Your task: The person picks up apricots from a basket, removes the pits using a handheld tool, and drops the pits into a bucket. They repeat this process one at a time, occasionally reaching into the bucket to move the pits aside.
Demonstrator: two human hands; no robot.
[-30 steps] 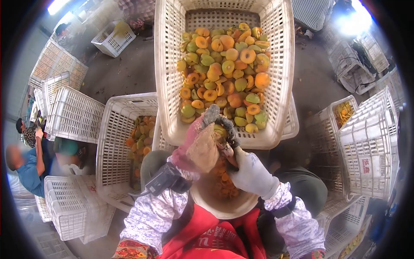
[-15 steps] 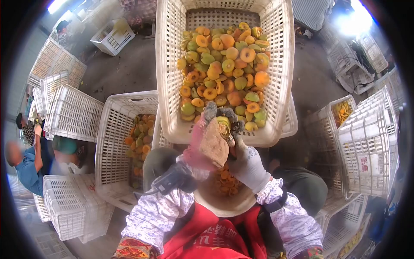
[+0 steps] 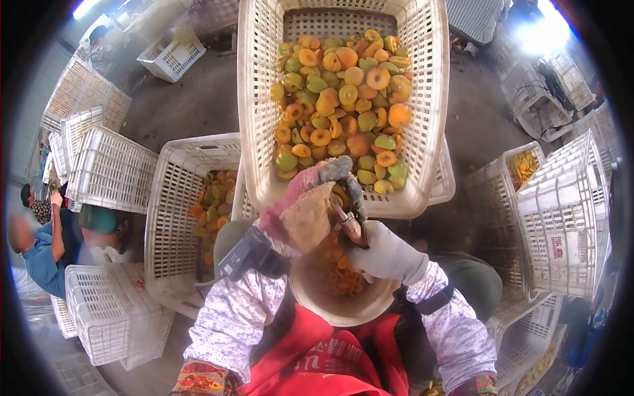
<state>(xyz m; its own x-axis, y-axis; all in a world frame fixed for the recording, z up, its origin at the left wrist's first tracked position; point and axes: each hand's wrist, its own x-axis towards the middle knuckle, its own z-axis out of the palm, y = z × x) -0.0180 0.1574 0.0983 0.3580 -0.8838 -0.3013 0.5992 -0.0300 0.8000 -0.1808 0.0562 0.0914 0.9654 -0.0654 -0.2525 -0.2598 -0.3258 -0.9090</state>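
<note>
My left hand [image 3: 309, 206], in a worn pinkish-grey glove with a tan patch and dark fingertips, curls round a yellow-green peach [image 3: 339, 194] that is mostly hidden. My right hand [image 3: 388, 252] wears a pale grey glove and grips a small hand tool [image 3: 352, 228] with a brownish handle and metal front. The tool's metal end is at the left hand's fingers by the fruit; its tip is hidden. Below both hands a pale bucket [image 3: 310, 300] holds orange fruit pieces [image 3: 347, 274]. Just ahead stands a white crate [image 3: 429, 125] of halved orange and green peaches [image 3: 347, 99].
A second white crate of fruit [image 3: 173, 218] stands at my left knee. Stacked crates [image 3: 112, 171] line the left side, with a seated person in blue [image 3: 46, 247] beyond. More crates [image 3: 561, 224] are stacked on the right, some with fruit.
My right hand has turned and moved slightly down and right, bringing the tool's handle into view. The fruit in my left hand is now more covered by the fingers.
</note>
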